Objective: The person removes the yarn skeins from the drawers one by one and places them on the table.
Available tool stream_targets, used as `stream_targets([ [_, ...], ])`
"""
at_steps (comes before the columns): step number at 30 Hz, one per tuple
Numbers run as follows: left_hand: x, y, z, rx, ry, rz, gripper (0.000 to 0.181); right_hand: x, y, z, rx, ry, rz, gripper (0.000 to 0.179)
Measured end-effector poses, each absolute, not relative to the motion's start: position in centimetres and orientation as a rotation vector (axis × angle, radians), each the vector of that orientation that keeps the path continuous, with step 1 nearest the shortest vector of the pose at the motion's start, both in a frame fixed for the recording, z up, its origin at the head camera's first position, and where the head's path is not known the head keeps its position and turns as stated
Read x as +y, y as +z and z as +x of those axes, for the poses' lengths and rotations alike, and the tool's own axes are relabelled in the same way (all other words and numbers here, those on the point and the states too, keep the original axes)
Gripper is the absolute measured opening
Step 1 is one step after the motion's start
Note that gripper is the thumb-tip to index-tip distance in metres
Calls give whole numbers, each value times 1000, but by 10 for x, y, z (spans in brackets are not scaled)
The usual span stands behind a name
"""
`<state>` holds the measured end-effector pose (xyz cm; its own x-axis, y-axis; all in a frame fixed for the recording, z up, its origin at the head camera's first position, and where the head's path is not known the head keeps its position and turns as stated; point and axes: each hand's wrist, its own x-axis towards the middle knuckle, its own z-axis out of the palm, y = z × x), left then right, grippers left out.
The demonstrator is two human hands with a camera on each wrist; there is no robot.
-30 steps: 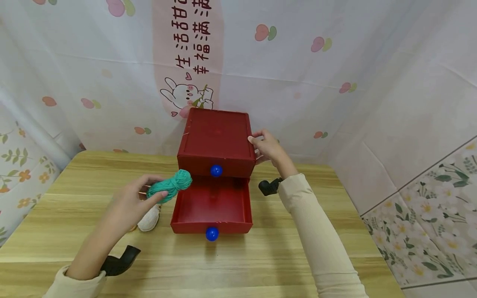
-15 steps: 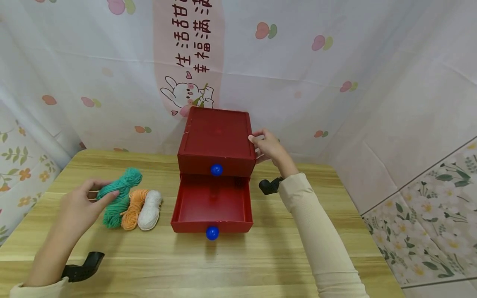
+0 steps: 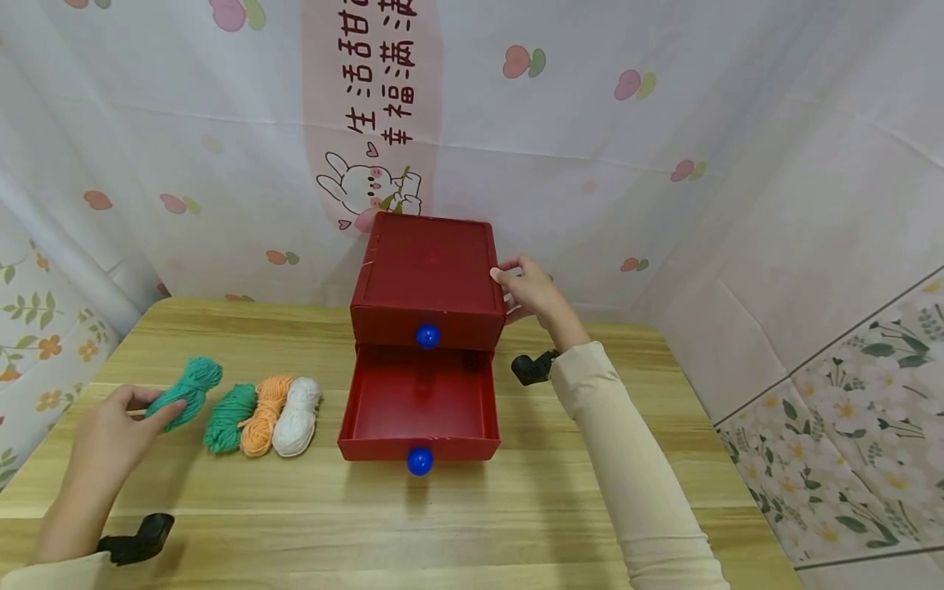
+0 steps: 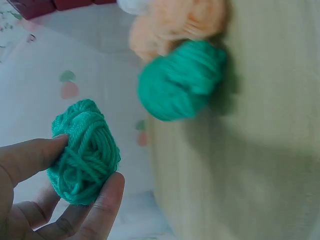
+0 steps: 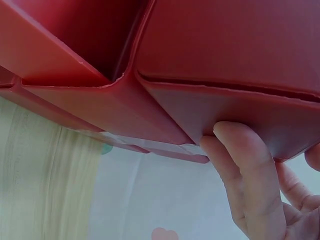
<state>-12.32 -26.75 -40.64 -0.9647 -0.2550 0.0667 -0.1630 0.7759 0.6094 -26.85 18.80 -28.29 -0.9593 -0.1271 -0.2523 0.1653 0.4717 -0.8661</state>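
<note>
Leftward, past the other skeins, the left hand has swung its green yarn bundle, which I saw beside the drawer a second ago. Now it is held off the desk, left of the row and apart from it. I have that hand pinching it, thumb on one side and fingers on the other; from the head camera most of those fingers are hidden behind the hand and the yarn.

On the desk a green skein, an orange skein and a white skein lie side by side. My left wrist view blurs the first, and its top edge crops the other two, the white one to a sliver.

At the red cabinet, the right hand rests on the side, its fingers extended against the panel rather than wrapped round anything. My right wrist view cuts the thumb off at the frame edge. Below, the lower drawer stands pulled out, its rear in shadow beneath the upper one.
</note>
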Motion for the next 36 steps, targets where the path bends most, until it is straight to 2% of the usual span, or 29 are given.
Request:
stream_targets([
  [15,-286,-435,-132,-3001,-987,460,46,188,-285,-271,2440,-1476,54,42],
  [36,-278,-440,-139,-3119,-1023,375,61,189,-284,-271,2437,-1480,38,41],
])
